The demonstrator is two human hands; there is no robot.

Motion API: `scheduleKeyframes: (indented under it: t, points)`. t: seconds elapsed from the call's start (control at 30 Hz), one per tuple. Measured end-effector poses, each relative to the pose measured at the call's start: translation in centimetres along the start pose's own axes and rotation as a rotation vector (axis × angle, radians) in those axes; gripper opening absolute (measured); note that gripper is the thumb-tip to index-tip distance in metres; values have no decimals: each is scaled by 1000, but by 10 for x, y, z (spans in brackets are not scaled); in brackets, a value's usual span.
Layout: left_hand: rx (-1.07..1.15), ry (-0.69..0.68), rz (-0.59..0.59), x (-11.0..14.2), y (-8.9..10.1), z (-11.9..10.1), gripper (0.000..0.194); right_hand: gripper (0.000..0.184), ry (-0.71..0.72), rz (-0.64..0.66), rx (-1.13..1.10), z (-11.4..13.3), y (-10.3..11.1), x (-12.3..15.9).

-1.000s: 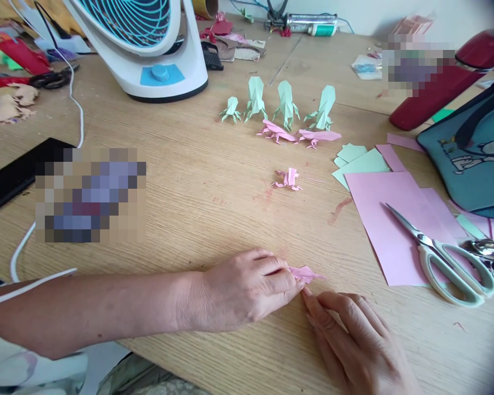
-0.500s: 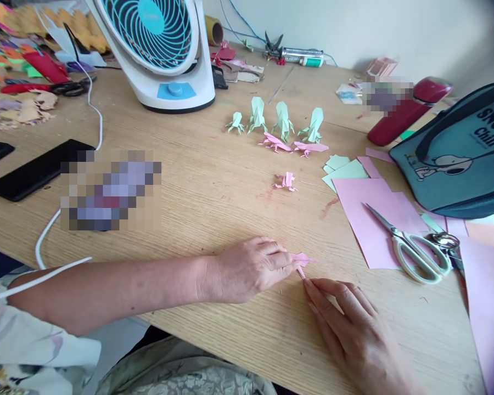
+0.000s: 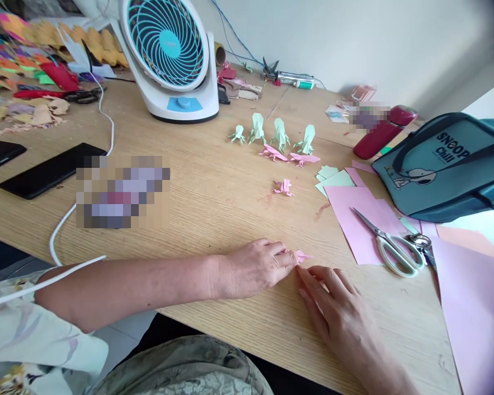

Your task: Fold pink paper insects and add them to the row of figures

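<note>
Pressed to the tabletop by the closed fingers of my left hand [image 3: 257, 269] is a small piece of folded pink paper [image 3: 303, 256]. Its pointed end sticks out to the right; the rest is hidden beneath the fingers. My right hand [image 3: 333, 304] meets it from the lower right, thumb and index fingertips pinched at the paper's near edge, close to the left fingertips. Just beyond my hands stands a small pink origami figure [image 3: 284, 187]. Farther back, two pink folded figures [image 3: 304, 158] lie before a row of several pale green origami figures [image 3: 279, 134].
At right, scissors [image 3: 401, 255] lie on pink sheets [image 3: 341, 211], near green paper pieces [image 3: 337, 181], a teal bag [image 3: 440, 170] and a red bottle [image 3: 385, 131]. A white fan [image 3: 181, 109] stands at the back. Left are a black phone [image 3: 51, 170] and a white cable [image 3: 61, 222].
My right fingertips drew a narrow pink strip out toward me, then moved back up against the left fingers. The left hand keeps its hold. The whole view has shifted, showing more of the bag.
</note>
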State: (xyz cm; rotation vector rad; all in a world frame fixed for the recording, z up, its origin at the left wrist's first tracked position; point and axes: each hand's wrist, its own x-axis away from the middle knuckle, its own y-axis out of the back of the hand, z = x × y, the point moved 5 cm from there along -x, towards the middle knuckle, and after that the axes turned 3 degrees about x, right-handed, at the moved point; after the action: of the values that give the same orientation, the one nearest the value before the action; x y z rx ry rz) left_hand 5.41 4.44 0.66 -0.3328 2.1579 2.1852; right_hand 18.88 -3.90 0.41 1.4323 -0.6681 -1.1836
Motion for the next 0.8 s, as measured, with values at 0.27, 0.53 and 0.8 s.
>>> scheduleKeyframes:
  t: [0.27,0.53,0.8]
  points:
    - [38,23,8,0,1,3,41,35,-45,4,5,2,-3,4]
    - [120,31,-86,2,3,5,49,36,-33,8,45,3,2,19]
    - [113,10,-102,4,3,5,49,34,-93,-140,0,9,7,24]
